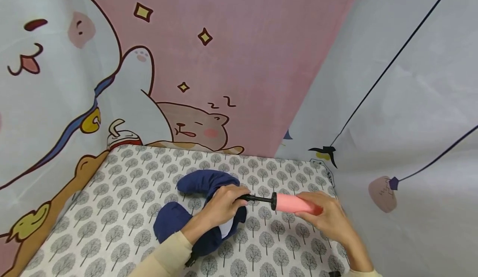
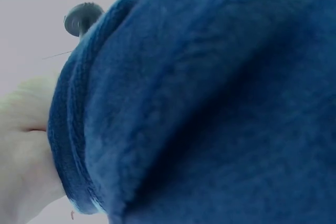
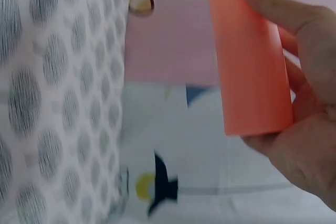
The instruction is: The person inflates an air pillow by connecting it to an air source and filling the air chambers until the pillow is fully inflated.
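A hand pump with a pink barrel (image 1: 293, 203) and a black collar (image 1: 274, 201) is held level between both hands. My right hand (image 1: 328, 215) grips the barrel near its far end, and in the right wrist view the thumb lies along the pink barrel (image 3: 249, 61). My left hand (image 1: 224, 204) holds the black end piece (image 1: 246, 197), with a thin black rod showing between it and the collar. Under the left hand and forearm lies a navy, curved plush pillow (image 1: 209, 181), part of it hidden. Its blue fabric (image 2: 210, 103) fills most of the left wrist view.
A white cloth with grey tree prints (image 1: 123, 210) covers the table. Behind it hangs a pink cartoon curtain (image 1: 242, 61), and a pale curtain (image 1: 422, 103) hangs along the right edge. A white patch (image 1: 225, 228) shows on the pillow beside the left forearm.
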Available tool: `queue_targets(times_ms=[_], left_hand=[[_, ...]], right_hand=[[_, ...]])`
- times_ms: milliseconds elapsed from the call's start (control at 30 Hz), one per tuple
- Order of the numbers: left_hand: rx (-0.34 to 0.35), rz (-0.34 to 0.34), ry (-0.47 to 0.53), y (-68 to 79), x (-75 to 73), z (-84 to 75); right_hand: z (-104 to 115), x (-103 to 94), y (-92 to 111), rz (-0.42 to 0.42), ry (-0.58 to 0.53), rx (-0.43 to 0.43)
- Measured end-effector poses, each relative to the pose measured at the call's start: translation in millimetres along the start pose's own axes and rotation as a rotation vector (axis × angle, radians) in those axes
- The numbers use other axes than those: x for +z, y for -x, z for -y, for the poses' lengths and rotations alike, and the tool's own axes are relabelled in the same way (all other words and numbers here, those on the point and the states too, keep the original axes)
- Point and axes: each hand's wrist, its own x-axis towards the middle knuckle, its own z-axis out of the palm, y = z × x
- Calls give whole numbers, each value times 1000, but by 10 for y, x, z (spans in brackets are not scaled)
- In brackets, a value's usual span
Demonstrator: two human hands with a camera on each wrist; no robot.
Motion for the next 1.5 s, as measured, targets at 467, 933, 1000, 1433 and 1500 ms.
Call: queue_targets(times_ms=[467, 933, 1000, 1433, 1500], left_hand=[[-16, -19, 17, -2, -10, 23], [-43, -5, 43, 29, -20, 37], [-31, -23, 37, 32, -25, 42], [22, -88, 95, 2, 139, 124], [10, -104, 99, 2, 199, 181]], right_hand=[[329, 408, -193, -34, 39, -24], [-162, -90, 77, -14, 19, 48], [-216, -162, 114, -9, 17, 84], [45, 48, -56, -11, 2, 2], [137, 143, -111, -31, 1, -29]])
